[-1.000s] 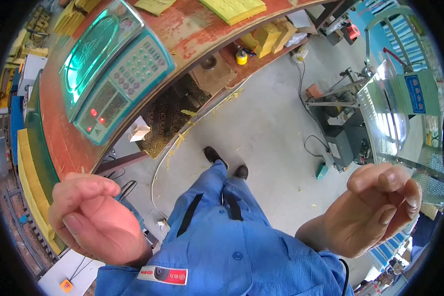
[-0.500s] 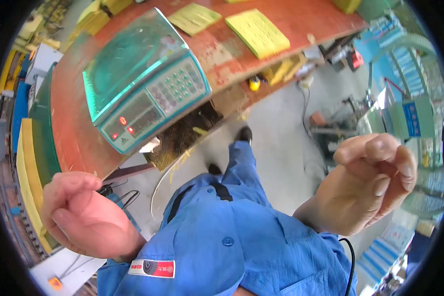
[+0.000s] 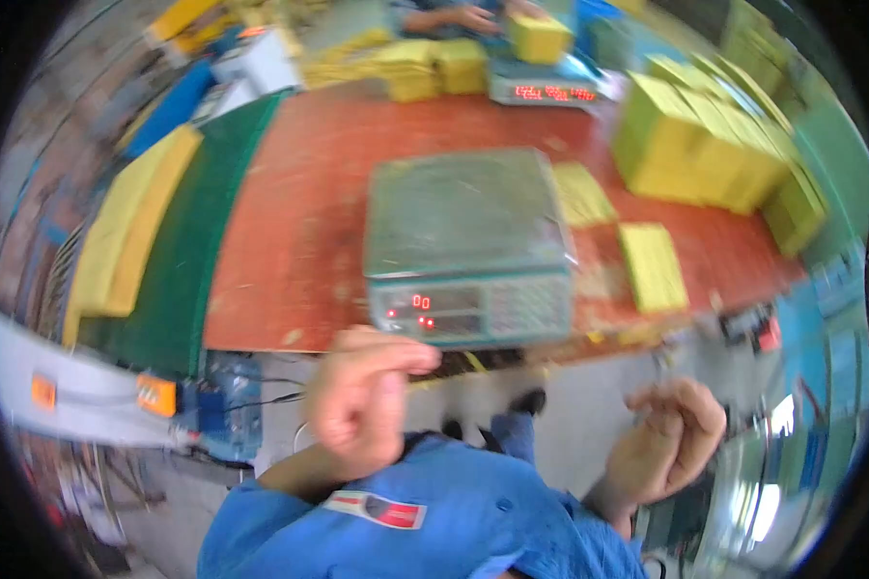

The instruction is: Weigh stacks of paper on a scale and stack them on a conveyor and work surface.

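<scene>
My left hand (image 3: 362, 405) hangs half curled in front of the near left corner of a weighing scale (image 3: 468, 217). Its thumb and fingers stand a little apart with nothing between them. Further right, my right hand (image 3: 671, 439) is also loosely curled and empty, in the air over the floor. The scale has a bare grey platform, a green rim, lit red digits and a keypad facing me. Beside it on the red table (image 3: 294, 222) lie a flat yellow bundle (image 3: 653, 268) and a yellow sheet (image 3: 581, 196).
Stacked yellow bundles (image 3: 690, 145) stand at the table's right. Across it, another person's hands (image 3: 478, 19) are near a second scale (image 3: 546, 87) with a yellow block (image 3: 539, 39) on it. A green conveyor belt (image 3: 174, 261) carrying a long yellow block (image 3: 135, 227) runs along the left.
My view has swung toward the table, so the scale now sits nearly square before me and the far side shows. Both hands appear closer together, still empty.
</scene>
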`<state>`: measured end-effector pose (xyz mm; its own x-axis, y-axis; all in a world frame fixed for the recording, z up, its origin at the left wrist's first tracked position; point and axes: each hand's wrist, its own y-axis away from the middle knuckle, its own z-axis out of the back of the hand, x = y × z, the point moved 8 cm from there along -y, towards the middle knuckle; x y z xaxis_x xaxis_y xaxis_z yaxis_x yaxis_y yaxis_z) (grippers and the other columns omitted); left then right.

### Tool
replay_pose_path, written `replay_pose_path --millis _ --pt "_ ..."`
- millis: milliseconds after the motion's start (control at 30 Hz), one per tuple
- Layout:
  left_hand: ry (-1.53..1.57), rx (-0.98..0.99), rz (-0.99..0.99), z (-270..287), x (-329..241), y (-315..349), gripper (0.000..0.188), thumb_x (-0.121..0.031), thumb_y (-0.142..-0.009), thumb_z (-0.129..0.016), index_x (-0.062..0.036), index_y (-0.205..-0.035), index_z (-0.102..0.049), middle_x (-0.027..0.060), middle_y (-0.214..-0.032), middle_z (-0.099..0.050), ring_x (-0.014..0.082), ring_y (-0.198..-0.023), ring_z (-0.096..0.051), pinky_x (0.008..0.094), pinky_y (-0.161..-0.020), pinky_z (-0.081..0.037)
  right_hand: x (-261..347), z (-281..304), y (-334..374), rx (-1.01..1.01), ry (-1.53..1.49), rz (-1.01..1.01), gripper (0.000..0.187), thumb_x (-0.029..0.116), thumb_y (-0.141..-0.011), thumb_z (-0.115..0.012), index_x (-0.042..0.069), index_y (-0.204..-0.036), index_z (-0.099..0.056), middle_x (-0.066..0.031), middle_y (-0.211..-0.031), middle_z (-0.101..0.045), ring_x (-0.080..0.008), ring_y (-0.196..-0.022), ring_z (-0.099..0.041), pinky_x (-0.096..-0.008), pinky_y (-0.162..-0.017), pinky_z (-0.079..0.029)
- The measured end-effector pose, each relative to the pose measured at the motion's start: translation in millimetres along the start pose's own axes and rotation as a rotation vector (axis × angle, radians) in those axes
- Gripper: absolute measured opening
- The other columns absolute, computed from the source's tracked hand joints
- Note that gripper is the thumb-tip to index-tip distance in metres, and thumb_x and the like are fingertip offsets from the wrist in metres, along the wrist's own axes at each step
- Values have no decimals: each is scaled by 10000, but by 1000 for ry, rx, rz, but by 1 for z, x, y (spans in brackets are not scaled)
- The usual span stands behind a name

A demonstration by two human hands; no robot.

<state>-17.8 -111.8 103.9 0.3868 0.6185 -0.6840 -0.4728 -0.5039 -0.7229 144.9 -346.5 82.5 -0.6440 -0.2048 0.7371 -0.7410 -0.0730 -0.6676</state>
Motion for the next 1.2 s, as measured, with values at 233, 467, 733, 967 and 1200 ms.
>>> replay_pose_path --millis 233,467,733,967,1200 --pt "-131 -15 18 50 -18 -6 167 34 -965 -505 52 -1068 -635 180 -1014 -696 195 -837 -649 304 -745 -533 -4 -57 5 145 -154 -115 197 152 -999 -500 -26 -1058 -560 -92 -900 -573 -147 -784 -521 -281 -758 -432" --pt "-340 -351 116 132 -28 48 189 -18 -1003 -490 54 -1078 -648 139 -1009 -683 168 -883 -665 297 -803 -552 2 -135 9 349 -302 -76 193 188 -992 -522 7 -1022 -583 -90 -830 -593 -156 -757 -550 -288 -721 -450" --pt "-475 -489 273 146 -28 65 183 -18 -1019 -481 33 -1093 -641 118 -993 -682 154 -882 -668 290 -797 -553 -9 -158 0 491 -370 -161 172 184 -985 -534 18 -1000 -579 -87 -828 -598 -162 -744 -549 -288 -711 -448" --pt "-462 -690 213 104 -46 60 140 34 -966 -540 42 -1024 -668 116 -903 -680 156 -792 -639 278 -727 -520 -10 -181 -12 761 -498 -131 144 144 -995 -529 16 -938 -564 -120 -814 -675 -180 -774 -570 -315 -769 -444" --pt "-751 -716 245 96 -87 82 179 -13 -1008 -478 45 -1034 -645 119 -931 -696 162 -808 -653 297 -762 -541 3 -210 10 973 -702 -138 108 71 -998 -521 -20 -1012 -578 -140 -900 -665 -180 -787 -608 -280 -737 -505"
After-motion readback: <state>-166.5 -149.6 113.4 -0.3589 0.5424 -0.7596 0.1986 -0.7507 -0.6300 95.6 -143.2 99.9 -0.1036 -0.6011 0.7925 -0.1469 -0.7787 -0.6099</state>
